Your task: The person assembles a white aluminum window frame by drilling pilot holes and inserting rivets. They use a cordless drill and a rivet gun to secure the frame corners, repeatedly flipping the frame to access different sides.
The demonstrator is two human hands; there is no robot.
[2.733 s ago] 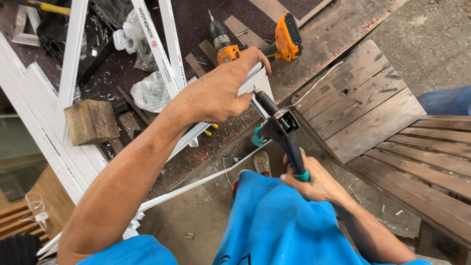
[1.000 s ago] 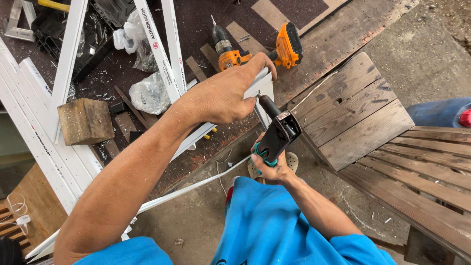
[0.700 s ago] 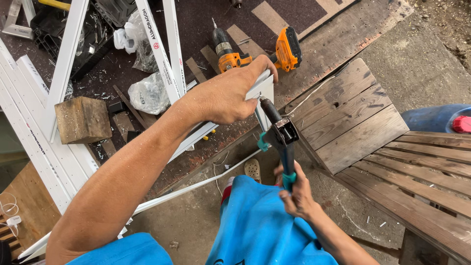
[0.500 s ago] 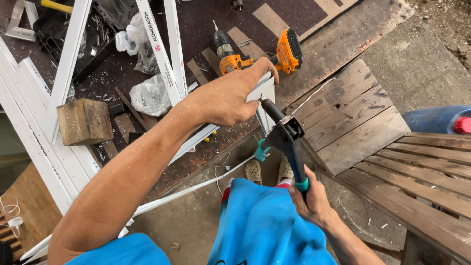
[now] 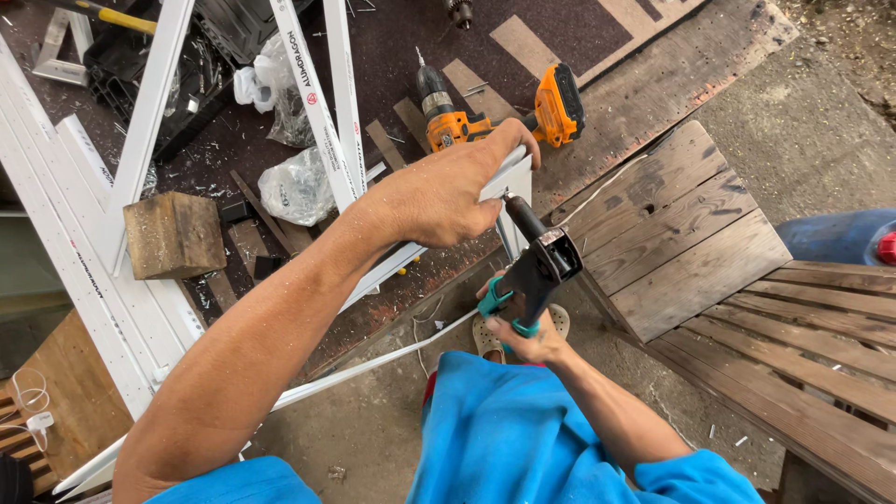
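My left hand (image 5: 439, 191) grips the corner of a white frame profile (image 5: 509, 177), holding it up in front of me. My right hand (image 5: 518, 327) is closed around the teal handles of a black hand riveter (image 5: 537, 266). The riveter's nose presses against the white profile just below my left fingers. A long white strip (image 5: 364, 369) runs from the profile down to the lower left.
An orange and black cordless drill (image 5: 504, 117) lies on the dark board beyond my hands. A wooden stool (image 5: 672, 233) stands right of the riveter, with a slatted wooden bench (image 5: 803, 355) beside it. White profiles (image 5: 317, 103), a wood block (image 5: 173, 233) and plastic bags (image 5: 299, 187) lie left.
My right hand squeezed and released the riveter handles repeatedly, swinging down and back up. It now grips them close under the tool. My left hand kept holding the white profile.
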